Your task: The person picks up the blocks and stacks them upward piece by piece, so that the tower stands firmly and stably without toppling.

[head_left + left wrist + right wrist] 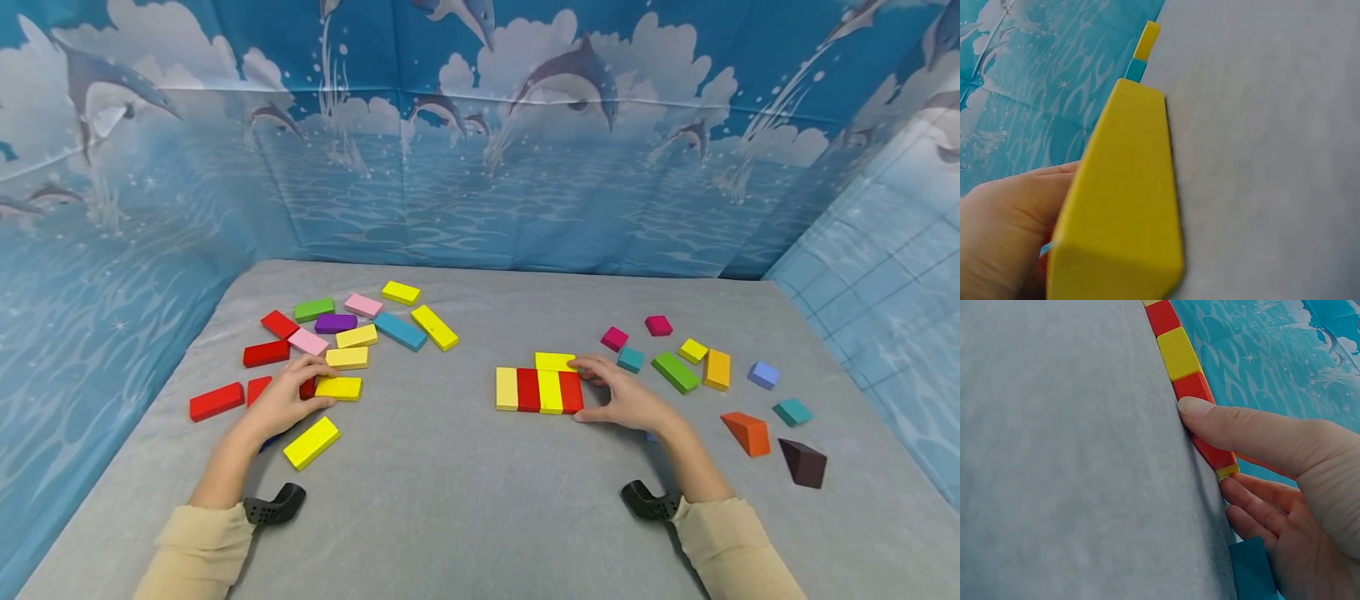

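Head view: the left hand [288,398] rests on the grey worktop [450,483] at the near edge of a loose scatter of red, yellow, pink, green, purple and blue blocks [352,329], its grip closed on a yellow block [339,388]; another yellow block [311,442] lies just nearer, apart from the hand. The right hand [626,398] lies against the right end of a row of four blocks [538,390], yellow, red, yellow, red, touching side by side, with a fifth yellow block [555,361] across their far ends; thumb and fingers bracket the end red block. Bare worktop separates the two hands and runs to the near edge; a second scatter of small blocks [705,367] lies to the right, well short of the dolphin-print backdrop [480,167]. Left wrist view: the held yellow block [1125,200] fills the frame, fingers along one side. Right wrist view: the thumb [1241,428] presses the red end block [1200,419] while the fingers [1260,512] curl just beyond a yellow block [1227,470], contact not clear from the head view.
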Motion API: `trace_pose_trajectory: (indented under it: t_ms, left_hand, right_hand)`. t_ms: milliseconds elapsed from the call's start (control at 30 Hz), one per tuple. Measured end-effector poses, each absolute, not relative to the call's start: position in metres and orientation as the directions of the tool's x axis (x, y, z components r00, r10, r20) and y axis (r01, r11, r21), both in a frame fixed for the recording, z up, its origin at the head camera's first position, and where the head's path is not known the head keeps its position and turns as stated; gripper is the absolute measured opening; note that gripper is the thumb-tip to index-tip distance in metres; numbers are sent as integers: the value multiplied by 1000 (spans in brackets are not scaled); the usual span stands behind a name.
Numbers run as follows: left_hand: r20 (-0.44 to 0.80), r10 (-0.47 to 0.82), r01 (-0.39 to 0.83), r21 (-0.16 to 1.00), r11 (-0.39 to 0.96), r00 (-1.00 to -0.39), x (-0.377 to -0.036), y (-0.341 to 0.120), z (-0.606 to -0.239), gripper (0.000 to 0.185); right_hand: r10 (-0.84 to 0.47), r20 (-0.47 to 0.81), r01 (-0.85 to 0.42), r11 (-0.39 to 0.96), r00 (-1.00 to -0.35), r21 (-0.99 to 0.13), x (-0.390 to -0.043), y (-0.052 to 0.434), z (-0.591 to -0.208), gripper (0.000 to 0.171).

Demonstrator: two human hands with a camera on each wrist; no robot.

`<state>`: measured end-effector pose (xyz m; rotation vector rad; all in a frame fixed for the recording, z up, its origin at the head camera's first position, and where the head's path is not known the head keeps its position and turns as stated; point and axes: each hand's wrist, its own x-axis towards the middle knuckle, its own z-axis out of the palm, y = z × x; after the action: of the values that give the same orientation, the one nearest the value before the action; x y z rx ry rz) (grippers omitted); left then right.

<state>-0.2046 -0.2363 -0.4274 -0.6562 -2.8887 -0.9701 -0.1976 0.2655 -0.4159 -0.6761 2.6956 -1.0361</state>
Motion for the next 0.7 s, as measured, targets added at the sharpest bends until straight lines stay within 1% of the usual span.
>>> trace_pose_trajectory:
  t_ms: [100,267,367,533,700]
  left_hand:
    - [137,373,379,582,720,-918,-206,-230,-425,36]
    - [177,395,414,621,666,-902,-212,-204,-415,35]
    - [209,420,448,645,620,-883,-218,-181,-409,34]
    - [222,457,472,683,558,-861,-232,-135,-405,34]
    - [215,499,500,667,553,-839,-247,-90,-412,35]
  right_hand:
    - [-470,-2,-349,658,-882,-668,-197,265,-415,72]
    - [-471,0,-352,659,-882,-665,-198,265,-416,72]
    - [-471,3,-355,661,-882,-661,-198,266,-416,72]
    - [-471,2,-357,666,-882,-655,-197,266,-417,72]
    - [-465,0,-351,668,-885,-657,-196,265,-415,72]
